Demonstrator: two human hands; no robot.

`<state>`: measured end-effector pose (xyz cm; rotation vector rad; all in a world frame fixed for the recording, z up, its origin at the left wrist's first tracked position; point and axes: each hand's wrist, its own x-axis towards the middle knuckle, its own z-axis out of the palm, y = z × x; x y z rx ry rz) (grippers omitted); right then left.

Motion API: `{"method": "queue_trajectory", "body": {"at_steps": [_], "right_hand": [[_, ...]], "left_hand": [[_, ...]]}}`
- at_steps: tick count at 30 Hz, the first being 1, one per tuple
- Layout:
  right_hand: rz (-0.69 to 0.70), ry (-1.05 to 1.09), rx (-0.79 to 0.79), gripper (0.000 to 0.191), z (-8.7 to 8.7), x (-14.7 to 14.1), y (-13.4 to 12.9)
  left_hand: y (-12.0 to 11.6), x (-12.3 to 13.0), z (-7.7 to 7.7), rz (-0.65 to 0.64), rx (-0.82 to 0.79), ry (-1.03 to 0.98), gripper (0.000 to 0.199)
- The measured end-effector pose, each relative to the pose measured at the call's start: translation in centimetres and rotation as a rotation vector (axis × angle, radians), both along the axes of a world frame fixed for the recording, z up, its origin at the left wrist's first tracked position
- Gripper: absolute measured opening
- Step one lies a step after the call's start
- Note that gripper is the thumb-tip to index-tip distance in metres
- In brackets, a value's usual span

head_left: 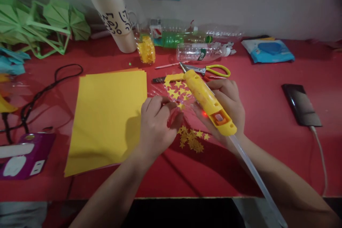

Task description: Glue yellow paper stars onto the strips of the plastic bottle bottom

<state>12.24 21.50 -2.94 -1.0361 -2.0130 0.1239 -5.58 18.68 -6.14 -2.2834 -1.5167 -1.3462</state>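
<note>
My right hand (231, 103) is closed round a yellow hot glue gun (201, 94). Its metal nozzle points up and to the left, a red light glows on its side, and a long clear glue stick (256, 176) trails from its back end. My left hand (159, 123) pinches a piece of clear plastic (171, 108), partly hidden by the fingers. Just beyond its fingertips shows a yellow paper star (181, 106). More yellow stars (177, 91) lie just behind it, seen on or through the plastic. Nearer me, a pile of small yellow stars (191, 140) rests between my wrists.
Left of my hands lies a stack of yellow paper (112, 117). Behind are scissors (217, 70), a cutter (159, 80), plastic bottles (201, 52), a tumbler (114, 17) and a wipes pack (268, 50). A phone (300, 105) sits right; a black cable (37, 96) runs left.
</note>
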Motion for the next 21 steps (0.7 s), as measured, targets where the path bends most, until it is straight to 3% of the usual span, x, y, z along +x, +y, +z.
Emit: {"method": "queue_trajectory", "body": {"at_steps": [4,8,10,12,15,21], "right_hand": [[0.003,0.043,0.009,0.011,0.2,0.1,0.1],[-0.038,0.136,-0.034,0.016,0.2,0.1,0.4],[-0.063,0.215,-0.113,0.021,0.5,0.1,0.4],[-0.12,0.288,-0.289,0.024,1.0,0.2,0.2],[-0.231,0.401,-0.549,0.026,1.9,0.5,0.3],[-0.293,0.616,-0.615,0.032,1.3,1.6,1.6]], "left_hand": [[-0.2,0.0,0.3,0.071,-0.001,0.031,0.014],[-0.4,0.0,0.6,0.046,0.011,0.046,0.015],[-0.5,-0.1,0.9,0.028,0.007,0.044,0.016],[-0.6,-0.3,1.1,0.03,0.015,0.016,0.021],[-0.9,-0.6,1.2,0.043,-0.023,-0.026,0.037],[-1.2,-0.5,0.6,0.009,-0.186,0.075,0.086]]}}
